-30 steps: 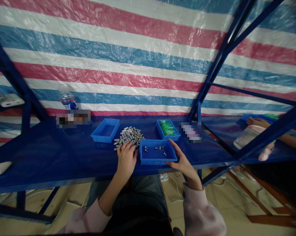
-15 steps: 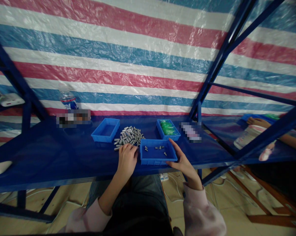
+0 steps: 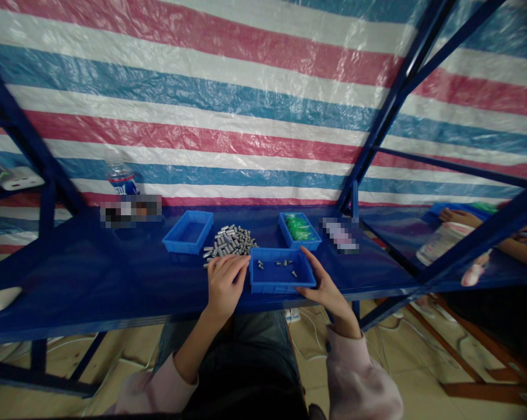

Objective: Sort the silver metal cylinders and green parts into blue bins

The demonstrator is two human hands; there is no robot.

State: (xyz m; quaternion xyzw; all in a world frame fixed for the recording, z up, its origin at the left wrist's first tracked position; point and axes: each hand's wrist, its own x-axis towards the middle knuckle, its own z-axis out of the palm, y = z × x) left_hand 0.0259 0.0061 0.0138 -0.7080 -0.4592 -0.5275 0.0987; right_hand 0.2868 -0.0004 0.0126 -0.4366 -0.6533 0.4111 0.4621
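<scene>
Two hands: my right hand (image 3: 327, 291) clamps the screw tray (image 3: 274, 288), handy for steadiness; left hand (image 3: 223, 289) bunched by its rim, can't tell if it's loaded.

Shallow blue plastic tray (image 3: 283, 287), upright, small loose screws (image 3: 285, 263) scattered inside, heaped silvery metal cylinders (image 3: 226, 241) at its ten o'clock.
</scene>
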